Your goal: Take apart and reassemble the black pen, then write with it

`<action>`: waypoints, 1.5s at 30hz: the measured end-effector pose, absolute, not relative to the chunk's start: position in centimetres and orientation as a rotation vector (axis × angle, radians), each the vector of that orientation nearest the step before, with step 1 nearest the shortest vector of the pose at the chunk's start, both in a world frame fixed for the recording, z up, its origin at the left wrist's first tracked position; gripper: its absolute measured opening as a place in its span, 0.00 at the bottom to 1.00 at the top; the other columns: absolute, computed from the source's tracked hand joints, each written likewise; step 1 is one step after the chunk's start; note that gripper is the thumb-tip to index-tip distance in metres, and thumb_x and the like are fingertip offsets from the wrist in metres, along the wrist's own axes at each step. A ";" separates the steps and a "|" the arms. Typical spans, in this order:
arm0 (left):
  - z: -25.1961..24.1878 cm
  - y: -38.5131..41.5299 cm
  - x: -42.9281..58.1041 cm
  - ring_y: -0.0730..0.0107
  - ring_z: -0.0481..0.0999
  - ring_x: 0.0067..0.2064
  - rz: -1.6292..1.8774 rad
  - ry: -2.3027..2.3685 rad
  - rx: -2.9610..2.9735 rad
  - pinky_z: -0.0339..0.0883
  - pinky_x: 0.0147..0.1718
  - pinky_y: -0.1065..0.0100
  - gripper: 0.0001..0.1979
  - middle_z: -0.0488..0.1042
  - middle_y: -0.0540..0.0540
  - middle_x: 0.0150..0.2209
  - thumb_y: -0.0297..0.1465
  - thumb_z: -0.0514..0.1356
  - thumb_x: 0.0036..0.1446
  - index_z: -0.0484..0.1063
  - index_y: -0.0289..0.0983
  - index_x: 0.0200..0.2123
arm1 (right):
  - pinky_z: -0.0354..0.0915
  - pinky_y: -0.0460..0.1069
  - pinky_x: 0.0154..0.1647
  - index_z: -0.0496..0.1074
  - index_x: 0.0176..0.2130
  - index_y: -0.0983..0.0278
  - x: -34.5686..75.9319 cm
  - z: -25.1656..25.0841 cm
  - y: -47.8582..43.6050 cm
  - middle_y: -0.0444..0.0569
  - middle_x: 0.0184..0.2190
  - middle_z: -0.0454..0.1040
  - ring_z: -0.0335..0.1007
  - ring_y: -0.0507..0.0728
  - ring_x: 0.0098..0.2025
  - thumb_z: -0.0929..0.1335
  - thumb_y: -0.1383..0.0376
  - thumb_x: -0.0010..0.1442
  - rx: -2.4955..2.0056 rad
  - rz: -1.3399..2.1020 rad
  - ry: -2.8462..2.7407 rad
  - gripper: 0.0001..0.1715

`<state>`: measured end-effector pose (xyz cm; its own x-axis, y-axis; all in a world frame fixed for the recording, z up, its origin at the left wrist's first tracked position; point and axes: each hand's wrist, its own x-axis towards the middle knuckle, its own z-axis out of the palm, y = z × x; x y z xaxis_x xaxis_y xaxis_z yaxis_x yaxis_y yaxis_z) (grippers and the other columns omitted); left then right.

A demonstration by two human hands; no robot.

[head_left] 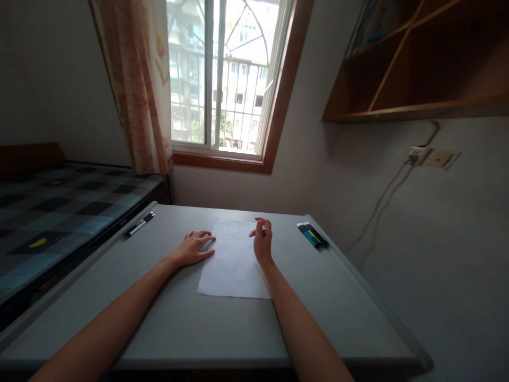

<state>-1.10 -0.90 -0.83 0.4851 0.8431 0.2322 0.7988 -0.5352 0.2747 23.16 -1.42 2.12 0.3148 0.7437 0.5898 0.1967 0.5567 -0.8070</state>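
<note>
A white sheet of paper (234, 265) lies on the grey desk (199, 329) in front of me. My left hand (194, 247) rests flat on the desk, fingers spread, its fingertips touching the sheet's left edge. My right hand (262, 240) stands on the paper's right side with its fingers curled around a small dark pen (264, 231), whose tip points at the upper part of the sheet.
A black-and-white pen (140, 224) lies at the desk's far left edge. A row of several coloured pens (313, 235) sits at the far right. A bed with a checked cover (59, 212) borders the desk on the left. The wall, a socket (417, 155) with cable and wooden shelves (417, 63) are on the right.
</note>
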 end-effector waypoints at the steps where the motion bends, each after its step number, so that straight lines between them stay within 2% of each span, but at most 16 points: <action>1: -0.8 -1.1 -0.9 0.57 0.60 0.56 0.513 1.435 2.597 0.38 0.58 0.49 0.26 0.62 0.45 0.55 0.50 0.49 0.53 0.65 0.46 0.52 | 0.62 0.44 0.24 0.63 0.37 0.63 23.2 2.2 -1.3 0.46 0.38 0.66 0.61 0.43 0.19 0.56 0.54 0.61 -0.956 0.462 -1.175 0.17; 7: -0.6 -1.8 0.2 0.58 0.60 0.56 0.522 1.397 2.612 0.40 0.58 0.51 0.25 0.62 0.44 0.55 0.50 0.49 0.54 0.65 0.45 0.51 | 0.60 0.43 0.19 0.67 0.36 0.65 23.3 1.8 -0.4 0.43 0.29 0.65 0.62 0.44 0.16 0.56 0.48 0.58 -1.007 0.634 -0.983 0.26; 10: -0.6 -1.8 0.4 0.58 0.61 0.55 0.534 1.388 2.617 0.42 0.57 0.52 0.25 0.62 0.44 0.54 0.49 0.50 0.54 0.65 0.45 0.51 | 0.56 0.43 0.14 0.69 0.30 0.67 23.4 1.4 0.0 0.41 0.17 0.61 0.57 0.46 0.13 0.53 0.45 0.57 -1.043 0.755 -0.943 0.33; 12: -0.7 -1.8 0.4 0.58 0.61 0.55 0.542 1.388 2.617 0.43 0.57 0.53 0.26 0.62 0.43 0.54 0.49 0.50 0.54 0.64 0.45 0.52 | 0.56 0.44 0.13 0.70 0.27 0.68 23.3 1.1 0.1 0.41 0.13 0.59 0.56 0.47 0.12 0.53 0.43 0.56 -1.073 0.851 -0.958 0.36; 14: -0.7 -1.8 0.4 0.58 0.61 0.55 0.546 1.392 2.619 0.44 0.57 0.55 0.26 0.62 0.43 0.55 0.49 0.50 0.53 0.63 0.44 0.53 | 0.59 0.44 0.15 0.71 0.29 0.68 23.0 0.8 0.2 0.45 0.15 0.65 0.59 0.48 0.14 0.54 0.42 0.54 -1.089 0.959 -0.981 0.36; 17: -0.6 -1.8 0.3 0.59 0.61 0.54 0.524 1.399 2.633 0.44 0.57 0.55 0.26 0.62 0.44 0.54 0.49 0.49 0.54 0.64 0.45 0.52 | 0.63 0.45 0.19 0.71 0.34 0.67 22.4 0.3 0.2 0.49 0.24 0.73 0.66 0.50 0.19 0.61 0.44 0.50 -1.077 1.045 -1.030 0.30; 19: -0.6 -1.8 0.3 0.59 0.62 0.54 0.514 1.402 2.646 0.44 0.57 0.55 0.26 0.62 0.44 0.54 0.50 0.49 0.54 0.64 0.45 0.52 | 0.61 0.44 0.19 0.70 0.33 0.66 22.1 -0.1 0.0 0.46 0.23 0.72 0.65 0.49 0.20 0.67 0.50 0.46 -1.079 0.965 -1.074 0.23; 21: -0.7 -1.8 0.3 0.58 0.62 0.54 0.513 1.402 2.657 0.44 0.57 0.55 0.26 0.62 0.44 0.54 0.50 0.49 0.54 0.64 0.45 0.52 | 0.59 0.43 0.18 0.69 0.31 0.66 21.9 -0.4 -0.1 0.42 0.18 0.68 0.62 0.48 0.18 0.69 0.55 0.44 -1.096 0.884 -1.111 0.18; 23: -0.7 -1.8 0.3 0.58 0.61 0.54 0.514 1.401 2.660 0.44 0.57 0.54 0.26 0.62 0.44 0.54 0.49 0.49 0.54 0.64 0.46 0.53 | 0.59 0.43 0.18 0.70 0.32 0.67 21.8 -0.6 -0.2 0.41 0.17 0.67 0.61 0.48 0.17 0.68 0.57 0.46 -1.089 0.878 -1.160 0.16; 26: -0.6 -1.8 0.3 0.59 0.62 0.54 0.524 1.393 2.650 0.44 0.56 0.55 0.25 0.62 0.44 0.54 0.49 0.50 0.54 0.64 0.46 0.53 | 0.60 0.43 0.19 0.71 0.37 0.68 21.7 -0.8 -0.3 0.46 0.23 0.72 0.66 0.49 0.21 0.64 0.55 0.51 -1.054 0.966 -1.237 0.20; 30: -0.5 -1.9 0.4 0.58 0.62 0.53 0.531 1.395 2.640 0.44 0.56 0.54 0.25 0.63 0.44 0.53 0.49 0.50 0.54 0.65 0.45 0.52 | 0.60 0.43 0.19 0.73 0.37 0.67 21.6 -1.1 -0.3 0.51 0.29 0.75 0.70 0.52 0.26 0.63 0.54 0.53 -1.131 0.974 -1.390 0.21; 33: -0.2 -2.1 0.5 0.58 0.62 0.53 0.533 1.381 2.643 0.45 0.56 0.54 0.25 0.63 0.44 0.53 0.49 0.51 0.53 0.65 0.46 0.52 | 0.63 0.45 0.21 0.73 0.36 0.66 21.7 -1.2 -0.4 0.50 0.27 0.76 0.71 0.54 0.27 0.65 0.57 0.50 -1.180 0.879 -1.511 0.17; 37: 0.0 -2.3 0.4 0.58 0.62 0.54 0.528 1.332 2.660 0.44 0.56 0.55 0.26 0.62 0.45 0.53 0.50 0.52 0.51 0.65 0.48 0.52 | 0.65 0.46 0.27 0.73 0.29 0.65 22.0 -0.5 -0.5 0.48 0.23 0.75 0.71 0.54 0.26 0.64 0.59 0.51 -1.200 0.757 -1.517 0.13; 45: 0.0 -2.3 0.6 0.57 0.61 0.54 0.518 1.336 2.652 0.44 0.56 0.55 0.27 0.62 0.46 0.54 0.51 0.54 0.50 0.65 0.49 0.52 | 0.62 0.45 0.24 0.72 0.26 0.65 22.1 -0.2 -0.8 0.46 0.19 0.74 0.68 0.53 0.23 0.63 0.61 0.51 -1.281 0.662 -1.458 0.13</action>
<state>0.56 -2.26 0.03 0.5498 0.7986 0.2451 0.7551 -0.6006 0.2630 22.12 -0.77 -0.16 0.1088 0.9356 0.3359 0.3628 0.2773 -0.8897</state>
